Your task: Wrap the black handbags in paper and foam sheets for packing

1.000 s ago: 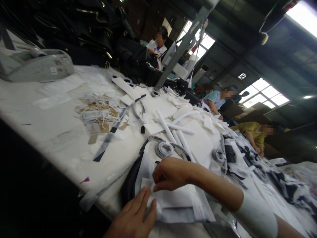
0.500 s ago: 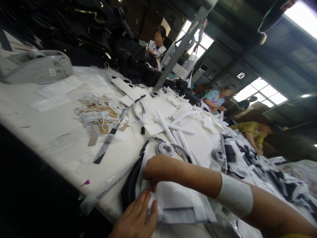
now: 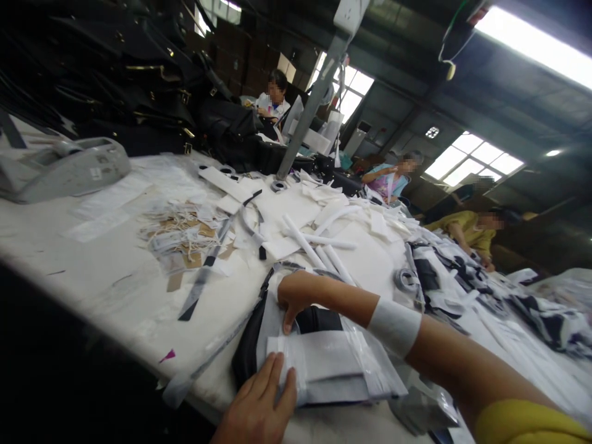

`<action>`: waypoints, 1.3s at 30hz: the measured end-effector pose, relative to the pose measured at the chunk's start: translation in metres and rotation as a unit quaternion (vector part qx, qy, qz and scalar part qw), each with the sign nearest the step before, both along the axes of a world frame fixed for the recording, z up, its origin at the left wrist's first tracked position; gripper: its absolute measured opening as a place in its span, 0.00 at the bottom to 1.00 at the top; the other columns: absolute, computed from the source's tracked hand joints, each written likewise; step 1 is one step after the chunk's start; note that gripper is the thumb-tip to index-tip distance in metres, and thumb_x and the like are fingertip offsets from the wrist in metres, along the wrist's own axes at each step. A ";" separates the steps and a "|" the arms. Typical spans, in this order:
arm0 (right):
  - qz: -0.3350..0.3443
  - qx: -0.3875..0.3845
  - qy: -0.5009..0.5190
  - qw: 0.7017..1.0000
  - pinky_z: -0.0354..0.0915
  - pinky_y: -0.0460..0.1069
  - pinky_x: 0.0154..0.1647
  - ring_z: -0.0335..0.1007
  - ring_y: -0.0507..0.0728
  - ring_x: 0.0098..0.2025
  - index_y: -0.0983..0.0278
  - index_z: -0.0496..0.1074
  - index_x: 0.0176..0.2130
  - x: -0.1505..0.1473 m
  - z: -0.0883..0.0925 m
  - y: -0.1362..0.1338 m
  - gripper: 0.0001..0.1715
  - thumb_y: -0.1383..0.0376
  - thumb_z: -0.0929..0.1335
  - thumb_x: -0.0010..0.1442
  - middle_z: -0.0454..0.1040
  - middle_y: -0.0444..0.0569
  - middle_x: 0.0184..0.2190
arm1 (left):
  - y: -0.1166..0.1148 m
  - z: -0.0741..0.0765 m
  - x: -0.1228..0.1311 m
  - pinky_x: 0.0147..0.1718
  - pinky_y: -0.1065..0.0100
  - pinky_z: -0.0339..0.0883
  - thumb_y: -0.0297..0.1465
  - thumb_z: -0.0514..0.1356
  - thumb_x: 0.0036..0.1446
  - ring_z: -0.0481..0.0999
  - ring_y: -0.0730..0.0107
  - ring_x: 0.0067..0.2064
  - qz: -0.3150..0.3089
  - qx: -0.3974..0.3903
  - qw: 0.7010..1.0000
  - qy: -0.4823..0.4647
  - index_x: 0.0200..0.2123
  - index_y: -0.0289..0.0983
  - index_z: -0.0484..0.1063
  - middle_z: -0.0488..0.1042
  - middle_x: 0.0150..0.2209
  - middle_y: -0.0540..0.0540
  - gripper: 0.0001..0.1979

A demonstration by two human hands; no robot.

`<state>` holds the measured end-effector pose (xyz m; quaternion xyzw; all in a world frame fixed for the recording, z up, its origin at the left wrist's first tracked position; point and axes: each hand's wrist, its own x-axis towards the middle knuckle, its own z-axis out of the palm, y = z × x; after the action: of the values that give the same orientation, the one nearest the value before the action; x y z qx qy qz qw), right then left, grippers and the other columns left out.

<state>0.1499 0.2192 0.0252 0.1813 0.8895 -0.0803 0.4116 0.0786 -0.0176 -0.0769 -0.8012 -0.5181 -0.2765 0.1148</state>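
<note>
A black bag (image 3: 319, 319) lies at the table's near edge, its front partly covered by a white wrapping sheet (image 3: 330, 356). My left hand (image 3: 261, 401) rests flat on the lower left of that sheet, fingers stretched and thumb apart. From the right, my right arm, with a white band round the forearm, reaches across the bag. My right hand (image 3: 296, 299) is curled over the bag's upper left edge, thumb pointing down; some of its fingers are hidden. Behind this hand, a wrapped strap (image 3: 289, 266) shows in part.
A grey tape dispenser (image 3: 69, 166) stands at the left. Strung tags (image 3: 180, 231), wrapped straps and white foam pieces (image 3: 319, 206) litter the table. A metal post (image 3: 309, 105) rises beyond, near piled black bags (image 3: 139, 80). Several people work across the table.
My right hand has moved up and away from my left hand, uncovering a black part of the bag between them. My left hand stays on the sheet. The view has shifted slightly.
</note>
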 end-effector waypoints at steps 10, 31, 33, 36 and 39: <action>-0.101 0.077 0.178 0.976 0.55 0.46 0.29 0.73 0.57 0.38 0.63 0.74 0.47 0.038 0.024 -0.038 0.27 0.48 0.73 0.55 0.79 0.48 0.39 | 0.001 0.009 -0.006 0.49 0.64 0.74 0.28 0.55 0.64 0.73 0.58 0.58 -0.031 -0.027 0.999 0.015 0.56 0.39 0.68 0.73 0.56 0.38 0.18; -0.372 0.134 0.411 0.821 0.62 0.46 0.44 0.73 0.57 0.47 0.64 0.72 0.44 0.090 0.032 -0.098 0.08 0.66 0.65 0.65 0.77 0.51 0.42 | 0.007 0.023 -0.022 0.48 0.65 0.74 0.33 0.59 0.61 0.76 0.60 0.55 -0.088 -0.011 0.996 0.019 0.58 0.39 0.68 0.74 0.56 0.43 0.21; -0.410 0.157 0.440 0.783 0.64 0.46 0.41 0.75 0.57 0.40 0.63 0.71 0.44 0.120 0.026 -0.136 0.10 0.61 0.64 0.67 0.78 0.49 0.36 | 0.015 0.030 -0.030 0.46 0.68 0.75 0.37 0.59 0.61 0.78 0.63 0.51 -0.107 -0.035 0.993 -0.043 0.54 0.42 0.72 0.77 0.52 0.46 0.17; -0.555 0.118 0.503 0.652 0.67 0.47 0.30 0.75 0.55 0.23 0.61 0.68 0.52 0.164 -0.001 -0.190 0.19 0.55 0.60 0.68 0.76 0.43 0.23 | 0.041 0.049 -0.048 0.45 0.68 0.75 0.42 0.56 0.63 0.81 0.64 0.46 -0.046 -0.172 0.971 -0.162 0.48 0.48 0.76 0.80 0.48 0.52 0.15; -0.663 0.076 0.487 0.563 0.65 0.48 0.18 0.73 0.57 0.16 0.60 0.51 0.68 0.192 -0.033 -0.224 0.36 0.51 0.60 0.66 0.75 0.42 0.21 | 0.084 0.066 -0.064 0.52 0.59 0.70 0.47 0.57 0.59 0.80 0.55 0.47 0.064 -0.286 0.917 -0.273 0.54 0.46 0.72 0.76 0.54 0.47 0.23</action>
<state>0.3420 -0.0049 -0.0078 0.6843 0.5871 -0.3385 -0.2691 0.0151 0.0668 -0.0108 -0.6586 -0.6364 -0.3165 -0.2472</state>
